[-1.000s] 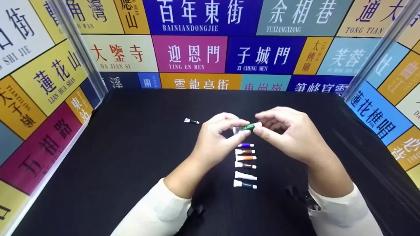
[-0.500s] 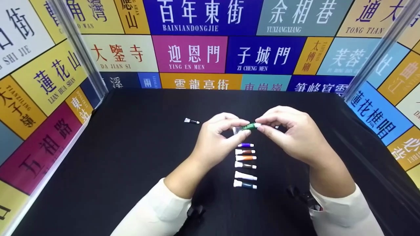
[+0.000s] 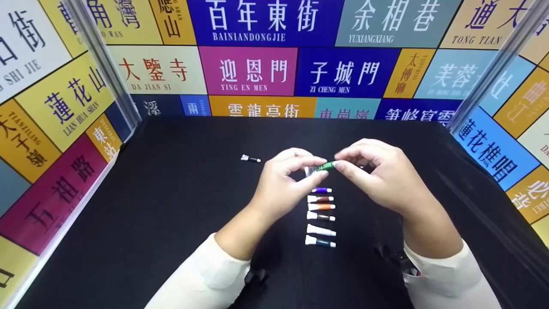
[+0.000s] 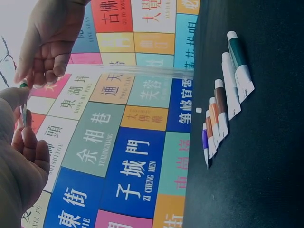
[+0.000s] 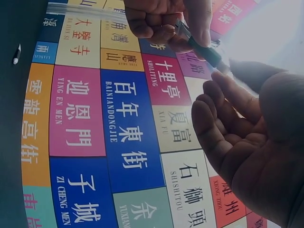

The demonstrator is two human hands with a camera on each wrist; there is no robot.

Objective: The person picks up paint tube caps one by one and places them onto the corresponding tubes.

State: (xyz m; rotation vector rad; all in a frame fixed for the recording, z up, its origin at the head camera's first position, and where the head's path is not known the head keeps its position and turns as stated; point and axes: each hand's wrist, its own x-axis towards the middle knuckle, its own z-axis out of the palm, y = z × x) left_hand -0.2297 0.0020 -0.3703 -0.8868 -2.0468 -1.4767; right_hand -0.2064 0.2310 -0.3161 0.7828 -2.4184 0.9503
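Above the black table, my left hand [image 3: 283, 180] pinches a small green paint tube [image 3: 325, 166] between thumb and forefinger. The tube's flat silvery end pokes out behind those fingers. My right hand [image 3: 381, 176] pinches the tube's tip with thumb and forefinger, hiding most of it in the head view. In the right wrist view the tube [image 5: 206, 51] slants down to the right hand's fingertips. Below the hands lies a column of paint tubes: purple [image 3: 321, 190], brown [image 3: 324, 198], orange [image 3: 322, 207], dark brown [image 3: 324, 216], white [image 3: 321, 231] and dark teal [image 3: 321, 242].
A black paint tube [image 3: 251, 159] lies apart, left of the hands. A small white piece [image 4: 198, 110] sits on the black cloth [image 3: 171, 206] beyond the column. Sign-printed panels [image 3: 248, 71] wall the table at the back and sides.
The right forefinger and thumb have closed over the white tip of the green tube, which showed between them earlier. The left hand and the tubes on the table have stayed put.
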